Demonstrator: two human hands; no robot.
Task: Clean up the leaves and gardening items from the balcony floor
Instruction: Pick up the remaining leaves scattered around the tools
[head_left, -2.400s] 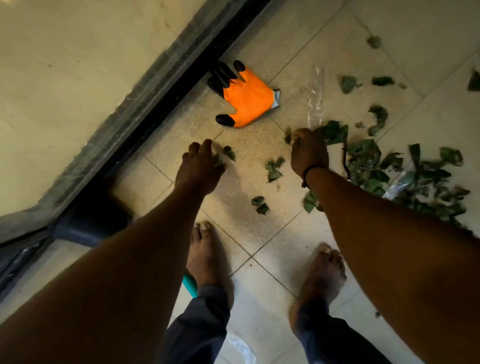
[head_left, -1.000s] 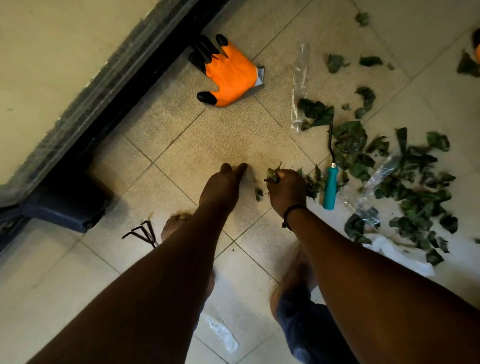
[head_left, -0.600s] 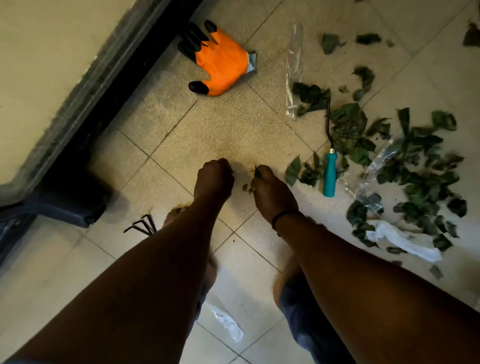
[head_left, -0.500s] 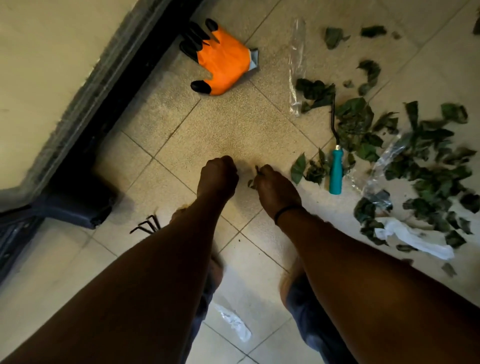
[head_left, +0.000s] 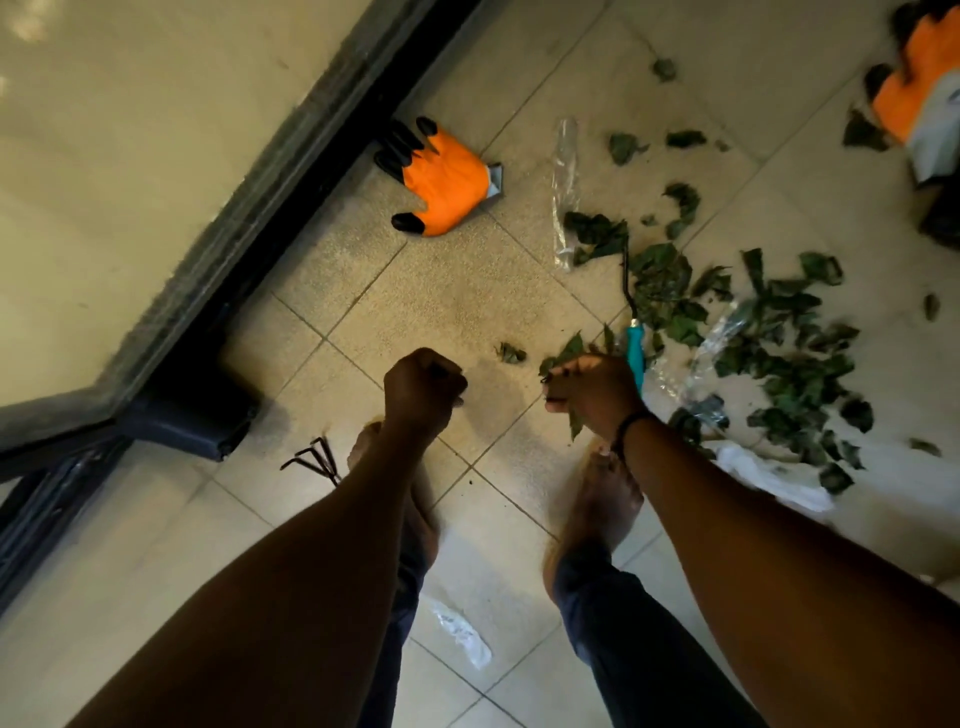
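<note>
Below, right hand (head_left: 595, 397) fingers around leaves (head_left: 563, 353).

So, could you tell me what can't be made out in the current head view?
- Left hand: fist curled; contents hidden by its own fingers.
- Second orange glove: cut off by the right edge.
- Black rake: handle hidden behind the left forearm.
- Teal-handled tool: head buried under the leaves.

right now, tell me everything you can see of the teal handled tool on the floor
The tool lies flat on the tiled floor, teal handle toward the person, thin dark metal shaft running away into the pile of leaves, which hides its head. The handle looks plastic or rubbery. The right hand, gripping some leaves, overlaps the handle's near end; contact is unclear. Clear plastic wrap lies beside it.
</note>
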